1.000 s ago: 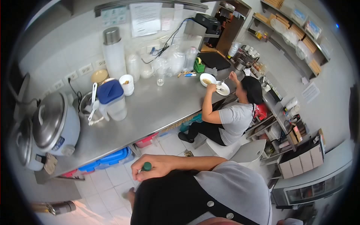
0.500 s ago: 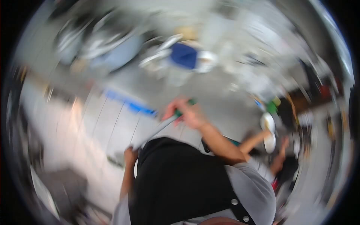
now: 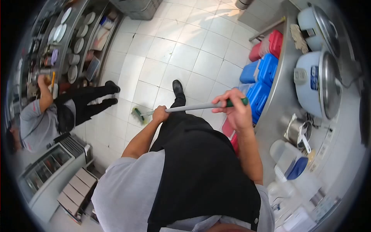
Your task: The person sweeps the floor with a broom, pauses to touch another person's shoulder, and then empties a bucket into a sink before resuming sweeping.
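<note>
A broom with a grey handle (image 3: pixel 193 107) crosses in front of my body at waist height. My left hand (image 3: pixel 160 114) is wrapped round its lower part. The broom's green-and-yellow bristle head (image 3: pixel 138 115) is at the white tiled floor, left of my left hand. My right hand (image 3: pixel 235 110) grips the green top end of the handle, with some fingers partly lifted. My shoe (image 3: pixel 177 87) stands forward on the tiles, to the right of the bristles.
A steel counter (image 3: pixel 276 92) on the right bears rice cookers (image 3: pixel 309 83), a pot (image 3: pixel 296 131) and plastic containers. Blue boxes (image 3: pixel 266 69) and red boxes sit beneath it. At left, another person (image 3: pixel 50 116) stands by shelves (image 3: pixel 83 31) of plates. Grey crates (image 3: pixel 139 9) stand ahead.
My view has swung round: the counter was ahead and is now on my right, and the other person has passed from right to left. Both hands remain on the broom.
</note>
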{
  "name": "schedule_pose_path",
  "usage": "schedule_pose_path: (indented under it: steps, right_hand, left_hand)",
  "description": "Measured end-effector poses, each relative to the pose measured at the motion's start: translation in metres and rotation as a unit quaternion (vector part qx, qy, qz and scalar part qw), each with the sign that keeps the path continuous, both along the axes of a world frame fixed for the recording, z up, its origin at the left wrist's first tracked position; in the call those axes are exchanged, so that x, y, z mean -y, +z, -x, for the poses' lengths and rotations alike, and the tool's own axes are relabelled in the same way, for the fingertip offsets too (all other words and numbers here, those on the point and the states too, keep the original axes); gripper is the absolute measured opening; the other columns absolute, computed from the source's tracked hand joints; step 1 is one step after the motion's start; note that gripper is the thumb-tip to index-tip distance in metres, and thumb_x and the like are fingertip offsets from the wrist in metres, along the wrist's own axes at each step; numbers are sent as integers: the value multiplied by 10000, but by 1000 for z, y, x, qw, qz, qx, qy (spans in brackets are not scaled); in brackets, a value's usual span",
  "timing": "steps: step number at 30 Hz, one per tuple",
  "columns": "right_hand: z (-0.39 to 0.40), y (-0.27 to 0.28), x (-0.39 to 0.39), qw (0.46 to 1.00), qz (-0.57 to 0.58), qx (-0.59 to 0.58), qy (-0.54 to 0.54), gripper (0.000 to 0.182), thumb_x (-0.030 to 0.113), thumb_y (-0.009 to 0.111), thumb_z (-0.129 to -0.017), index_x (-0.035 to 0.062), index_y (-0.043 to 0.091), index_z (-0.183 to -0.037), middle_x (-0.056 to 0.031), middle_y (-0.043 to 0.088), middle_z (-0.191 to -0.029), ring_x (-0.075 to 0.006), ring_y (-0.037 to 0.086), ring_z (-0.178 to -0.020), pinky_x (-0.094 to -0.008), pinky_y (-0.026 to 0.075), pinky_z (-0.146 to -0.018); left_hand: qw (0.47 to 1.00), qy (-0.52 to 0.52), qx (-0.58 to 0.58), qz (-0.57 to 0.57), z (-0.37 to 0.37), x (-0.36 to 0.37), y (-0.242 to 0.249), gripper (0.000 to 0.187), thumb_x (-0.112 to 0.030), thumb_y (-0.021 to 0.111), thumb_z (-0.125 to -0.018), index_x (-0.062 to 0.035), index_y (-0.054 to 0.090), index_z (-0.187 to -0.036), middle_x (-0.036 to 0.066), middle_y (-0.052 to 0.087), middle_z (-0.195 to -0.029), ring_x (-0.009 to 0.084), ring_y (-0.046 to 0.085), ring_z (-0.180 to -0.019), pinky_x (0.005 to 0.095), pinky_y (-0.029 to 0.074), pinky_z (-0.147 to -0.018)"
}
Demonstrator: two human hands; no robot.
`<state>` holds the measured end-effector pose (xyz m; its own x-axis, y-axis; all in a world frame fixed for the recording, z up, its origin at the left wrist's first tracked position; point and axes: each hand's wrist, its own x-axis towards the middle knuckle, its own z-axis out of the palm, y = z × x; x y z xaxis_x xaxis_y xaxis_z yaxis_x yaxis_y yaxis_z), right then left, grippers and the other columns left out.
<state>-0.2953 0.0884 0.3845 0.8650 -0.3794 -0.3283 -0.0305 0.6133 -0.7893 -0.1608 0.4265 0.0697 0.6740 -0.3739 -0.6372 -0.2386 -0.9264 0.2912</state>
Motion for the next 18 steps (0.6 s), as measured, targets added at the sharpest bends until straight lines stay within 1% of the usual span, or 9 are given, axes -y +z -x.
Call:
schedule_pose_path:
  steps: [2, 3, 5, 8, 10, 13, 15, 17, 18]
  right_hand:
    - [-27, -3, -3, 997, 13, 0, 72, 255, 177, 550, -1089, -14, 643, -948, -116, 634, -854, -280, 714, -888, -407, 649, -737]
    - [-45, 7, -2, 990, 84, 10, 117, 266, 147, 556, -1082, -22, 641, -896, -122, 649, -857, -253, 700, -869, -382, 618, -728]
    - [-77, 23, 9, 974, 153, 15, 166, 285, 118, 562, -1075, -31, 638, -843, -128, 664, -860, -225, 685, -850, -357, 587, -719]
    - [-108, 54, 39, 955, 253, 53, 143, 339, 156, 580, -1074, -41, 633, -803, -133, 669, -830, -232, 660, -803, -350, 525, -705]
    - [-132, 70, 45, 936, 312, 137, 86, 357, 180, 584, -1060, -32, 629, -776, -115, 632, -751, -255, 648, -762, -374, 505, -688]
    - [-178, 81, 49, 902, 402, 143, 68, 335, 170, 583, -1032, -26, 632, -764, -104, 611, -721, -288, 643, -730, -390, 516, -703]
    - [-208, 91, 48, 886, 432, 151, 74, 396, 240, 599, -1053, -27, 630, -762, -108, 603, -701, -292, 645, -721, -396, 523, -698]
    - [-225, 115, 51, 844, 510, 142, 86, 504, 392, 618, -1069, -30, 646, -794, -113, 603, -702, -299, 644, -705, -413, 527, -688]
    - [-224, 123, 67, 834, 516, 176, 90, 584, 511, 580, -1076, -24, 667, -860, -110, 600, -682, -305, 658, -703, -413, 552, -669]
  left_hand:
    - [999, 30, 12, 27, -4, 15, -34, 382, -420, 745, -914, -55, 769, -1023, 227, 745, -1124, 441, 724, -1052, 539, 586, -912]
    - [997, 44, 27, 56, -14, 30, -48, 377, -417, 752, -908, -61, 770, -1029, 224, 747, -1115, 439, 723, -1062, 539, 586, -919]
    - [988, 85, 44, 119, -38, 80, -45, 310, -364, 733, -925, -56, 746, -956, 221, 735, -1043, 443, 702, -1034, 539, 567, -893]
    - [963, 83, 109, 232, -82, 154, -55, 295, -340, 701, -966, -52, 711, -909, 221, 711, -1040, 449, 673, -1008, 553, 540, -858]
    - [970, 66, 75, 223, -130, 211, -37, 278, -332, 697, -971, -54, 707, -960, 217, 701, -1096, 445, 670, -1028, 550, 544, -867]
    - [952, 64, 80, 289, -211, 288, -17, 289, -337, 701, -971, -51, 711, -928, 210, 706, -1086, 425, 676, -1049, 538, 557, -887]
    - [942, 91, 96, 307, -246, 317, 5, 296, -339, 707, -966, -51, 714, -896, 208, 711, -1054, 417, 677, -1054, 535, 560, -887]
    - [934, 113, 40, 337, -276, 331, 34, 299, -337, 713, -964, -57, 718, -857, 201, 713, -1007, 412, 666, -1053, 538, 559, -872]
    - [921, 80, 94, 369, -278, 332, 43, 291, -322, 729, -942, -46, 712, -852, 202, 708, -993, 424, 648, -1041, 530, 549, -878]
